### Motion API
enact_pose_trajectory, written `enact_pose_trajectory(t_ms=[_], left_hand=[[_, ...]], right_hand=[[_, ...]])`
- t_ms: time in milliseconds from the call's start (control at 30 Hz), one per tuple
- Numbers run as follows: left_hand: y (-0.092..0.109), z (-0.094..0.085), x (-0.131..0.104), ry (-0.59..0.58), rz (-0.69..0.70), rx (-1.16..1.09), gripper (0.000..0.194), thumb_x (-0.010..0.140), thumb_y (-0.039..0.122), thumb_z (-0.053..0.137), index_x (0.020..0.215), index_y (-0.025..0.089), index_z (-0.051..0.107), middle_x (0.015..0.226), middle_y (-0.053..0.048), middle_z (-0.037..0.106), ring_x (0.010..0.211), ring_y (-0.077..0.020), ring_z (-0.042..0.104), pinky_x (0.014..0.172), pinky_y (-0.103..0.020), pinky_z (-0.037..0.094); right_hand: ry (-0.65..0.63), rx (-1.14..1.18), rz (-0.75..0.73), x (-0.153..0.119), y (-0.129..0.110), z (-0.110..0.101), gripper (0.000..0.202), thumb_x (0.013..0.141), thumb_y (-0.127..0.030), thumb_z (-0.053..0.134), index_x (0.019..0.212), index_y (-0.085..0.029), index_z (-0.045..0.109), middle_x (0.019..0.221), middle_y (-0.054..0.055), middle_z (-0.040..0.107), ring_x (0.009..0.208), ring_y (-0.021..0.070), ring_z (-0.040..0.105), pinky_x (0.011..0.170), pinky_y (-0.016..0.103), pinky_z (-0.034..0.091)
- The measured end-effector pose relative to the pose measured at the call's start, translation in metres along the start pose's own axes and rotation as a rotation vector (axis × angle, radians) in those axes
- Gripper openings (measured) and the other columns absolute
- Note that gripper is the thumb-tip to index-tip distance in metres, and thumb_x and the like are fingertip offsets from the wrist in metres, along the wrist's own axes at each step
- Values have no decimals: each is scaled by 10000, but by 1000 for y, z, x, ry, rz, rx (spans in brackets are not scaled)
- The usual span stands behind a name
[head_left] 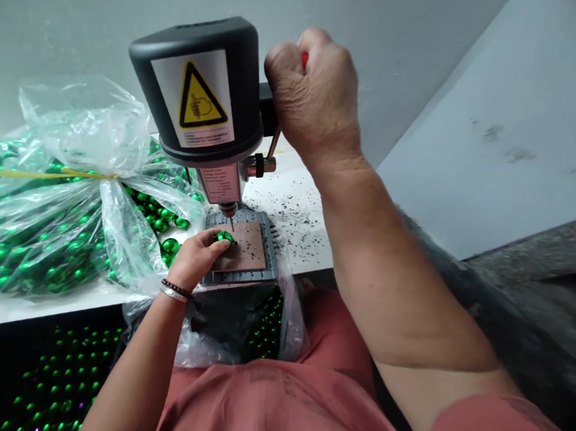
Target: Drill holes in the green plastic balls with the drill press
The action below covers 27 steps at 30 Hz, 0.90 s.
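A black bench drill press (217,94) with a yellow warning label stands in the middle of the view. My left hand (198,254) pinches a shiny green ball (225,237) over the brown board (251,249) on the drill's base. The thin drill bit (232,225) points down right at the ball; whether it touches the ball I cannot tell. Up at the right of the machine, my right hand (318,90) is wrapped round the feed lever, whose red knob (304,60) shows between the fingers.
On the left of the white table lies a large clear plastic bag (82,229) of green balls, with loose green balls (170,246) at its opening. Dark shavings (297,219) litter the table. Below the table edge are more green balls (71,371) and an open plastic-lined container (293,326).
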<state>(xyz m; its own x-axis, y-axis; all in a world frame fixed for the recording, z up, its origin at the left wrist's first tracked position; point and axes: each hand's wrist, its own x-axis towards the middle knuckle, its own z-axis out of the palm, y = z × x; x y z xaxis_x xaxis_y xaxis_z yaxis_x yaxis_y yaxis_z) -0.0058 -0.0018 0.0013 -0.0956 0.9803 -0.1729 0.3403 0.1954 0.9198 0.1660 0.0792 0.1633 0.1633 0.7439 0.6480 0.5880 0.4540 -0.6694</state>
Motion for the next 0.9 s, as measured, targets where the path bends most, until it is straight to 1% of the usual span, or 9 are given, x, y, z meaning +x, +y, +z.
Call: enact_pose_trajectory(t_ms=[133, 300, 433, 533, 633, 700, 800, 833, 900], left_hand=[[-1, 0, 3, 21, 4, 152, 398, 653, 407, 645, 981, 184, 687, 927, -31, 716, 856, -200, 637, 757, -286, 476], [-4, 2, 8, 33, 36, 270, 456, 651, 405, 643, 1061, 206, 667, 944, -28, 710, 888, -215, 623, 773, -301, 467], [2, 10, 11, 50, 125, 382, 372, 645, 347, 654, 990, 214, 691, 910, -36, 704, 877, -224, 613, 812, -323, 439], [6, 16, 14, 56, 191, 399, 329, 623, 306, 671, 935, 207, 700, 889, -39, 694, 851, -213, 603, 834, -319, 427], [5, 18, 15, 56, 188, 394, 360, 621, 303, 676, 963, 194, 688, 884, -39, 684, 852, -204, 594, 846, -316, 423], [3, 18, 15, 44, 190, 427, 348, 644, 315, 659, 968, 190, 682, 904, -44, 679, 864, -205, 594, 844, -322, 423], [-1, 18, 15, 19, 229, 458, 301, 678, 312, 629, 948, 190, 680, 951, -50, 674, 903, -207, 593, 849, -325, 424], [-2, 18, 15, 16, 241, 456, 299, 683, 307, 625, 952, 188, 677, 969, -53, 672, 919, -207, 592, 857, -325, 423], [-3, 20, 16, 21, 256, 448, 324, 688, 299, 622, 988, 182, 665, 1007, -59, 666, 946, -204, 587, 875, -324, 421]], right_hand=[[1, 24, 12, -3, 0, 1, 332, 837, -370, 373, 601, -176, 241, 599, -55, 207, 588, 50, 181, 569, 225, 157], [1, 19, 10, -3, 2, 2, 342, 844, -361, 380, 601, -182, 220, 603, -60, 198, 588, 43, 176, 568, 219, 157], [18, 26, -12, -2, 3, 2, 338, 835, -355, 391, 597, -189, 218, 604, -57, 202, 585, 50, 182, 565, 229, 166], [12, 35, -7, -2, 3, 2, 341, 835, -352, 400, 596, -189, 220, 603, -56, 208, 588, 53, 188, 568, 228, 175], [16, 73, -24, -6, 2, -1, 337, 834, -347, 414, 605, -190, 223, 599, -58, 215, 582, 50, 201, 563, 222, 186], [19, 134, -75, -14, 2, -5, 307, 832, -361, 411, 636, -194, 246, 606, -60, 248, 581, 47, 231, 565, 215, 217], [22, 207, -172, -37, 2, -15, 240, 823, -359, 398, 683, -199, 287, 630, -50, 290, 585, 53, 270, 565, 211, 265], [22, 198, -191, -46, 2, -18, 216, 817, -335, 398, 684, -201, 291, 630, -46, 290, 580, 56, 266, 561, 212, 275], [72, 122, -241, -66, 3, -23, 177, 802, -282, 406, 677, -206, 308, 620, -43, 292, 561, 60, 262, 565, 213, 302]])
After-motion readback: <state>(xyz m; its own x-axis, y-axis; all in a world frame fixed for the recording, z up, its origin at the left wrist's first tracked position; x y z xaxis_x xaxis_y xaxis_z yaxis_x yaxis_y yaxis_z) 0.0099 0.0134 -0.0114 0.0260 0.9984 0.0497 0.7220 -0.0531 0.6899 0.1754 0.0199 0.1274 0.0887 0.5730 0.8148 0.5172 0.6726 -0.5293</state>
